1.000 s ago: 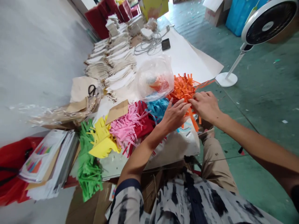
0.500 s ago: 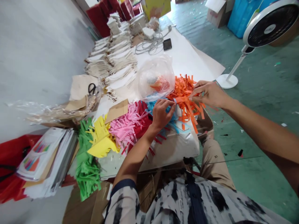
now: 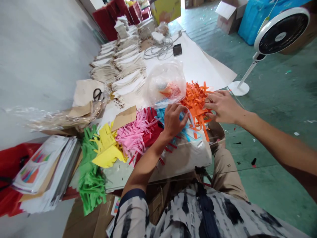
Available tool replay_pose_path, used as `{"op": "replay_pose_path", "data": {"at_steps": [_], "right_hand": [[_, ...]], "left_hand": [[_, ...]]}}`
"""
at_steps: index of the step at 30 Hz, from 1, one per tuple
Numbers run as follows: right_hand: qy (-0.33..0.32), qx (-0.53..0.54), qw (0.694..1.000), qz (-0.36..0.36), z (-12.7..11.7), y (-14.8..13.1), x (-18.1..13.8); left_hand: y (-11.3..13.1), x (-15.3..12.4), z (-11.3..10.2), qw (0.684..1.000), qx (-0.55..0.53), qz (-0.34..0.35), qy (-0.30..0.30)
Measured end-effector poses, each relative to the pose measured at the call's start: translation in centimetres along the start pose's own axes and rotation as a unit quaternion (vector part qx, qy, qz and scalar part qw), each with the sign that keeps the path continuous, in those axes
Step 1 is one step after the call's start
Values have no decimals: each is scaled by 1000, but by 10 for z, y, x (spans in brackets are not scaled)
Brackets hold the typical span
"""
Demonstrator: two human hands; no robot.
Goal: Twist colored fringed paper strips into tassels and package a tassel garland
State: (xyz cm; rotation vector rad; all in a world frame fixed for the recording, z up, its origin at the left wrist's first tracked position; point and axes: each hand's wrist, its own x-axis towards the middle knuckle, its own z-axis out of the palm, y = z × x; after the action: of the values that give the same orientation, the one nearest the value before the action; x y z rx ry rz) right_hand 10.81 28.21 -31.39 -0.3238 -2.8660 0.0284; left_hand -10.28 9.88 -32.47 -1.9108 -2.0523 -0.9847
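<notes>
In the head view my left hand is curled above the blue fringed paper, closed on a thin pale strip that arcs from its fingertips. My right hand rests at the right side of the orange fringed paper, fingers apart and bent, touching its strands. Left of my left hand lie red fringed paper, pink fringed paper and yellow fringed paper. Green fringed paper hangs over the table edge. My left forearm partly covers the red bundle.
Behind the fringes sits a clear plastic bag with orange material inside. Farther back are stacked paper bundles, a coiled cable and a dark flat device. A white fan stands on the floor to the right.
The orange band stretched between my hands has dropped into the orange pile. My right hand's fingers have spread and lowered slightly. The pale strip now curves from my left hand.
</notes>
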Motion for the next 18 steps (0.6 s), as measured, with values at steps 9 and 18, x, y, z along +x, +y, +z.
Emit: {"op": "replay_pose_path", "data": {"at_steps": [9,18], "right_hand": [[96,92,987,87,-6,17,32],[134,257,951,109,-47,47,93]], "left_hand": [[-4,9,26,994,72,-85,20],[-27,50,26,972,-90,-144,165]]}}
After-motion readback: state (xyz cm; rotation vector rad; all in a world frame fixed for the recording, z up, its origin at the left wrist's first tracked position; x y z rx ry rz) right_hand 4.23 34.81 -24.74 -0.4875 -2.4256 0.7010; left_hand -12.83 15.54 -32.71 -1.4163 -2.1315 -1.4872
